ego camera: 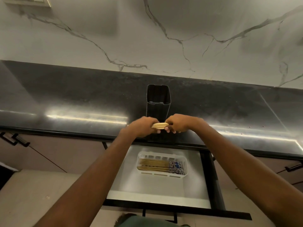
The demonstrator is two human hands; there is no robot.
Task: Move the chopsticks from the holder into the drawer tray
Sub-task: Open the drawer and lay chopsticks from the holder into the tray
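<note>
A small bundle of pale wooden chopsticks (159, 125) lies crosswise between both hands, held level above the front edge of the dark countertop (65, 99). The left hand (144, 126) is closed around one end and the right hand (177, 123) is closed around the other, so only the short middle stretch of the sticks shows between the curled fingers. Just behind the hands stands the black rectangular holder (158, 100), upright on the counter, its mouth open and, as far as the dim interior lets one tell, with nothing standing in it. Directly below the hands the drawer (164, 187) is pulled out, its white floor mostly bare around a white slotted tray (161, 164) that sits toward the back. More chopsticks in the tray (157, 166) lie flat and parallel, patterned ends to the right. The space between the hands and the tray is open; the counter's front lip (229, 149) overhangs just behind the tray's rear wall. Cabinet fronts with dark handles (15, 139) flank the drawer on both sides.
</note>
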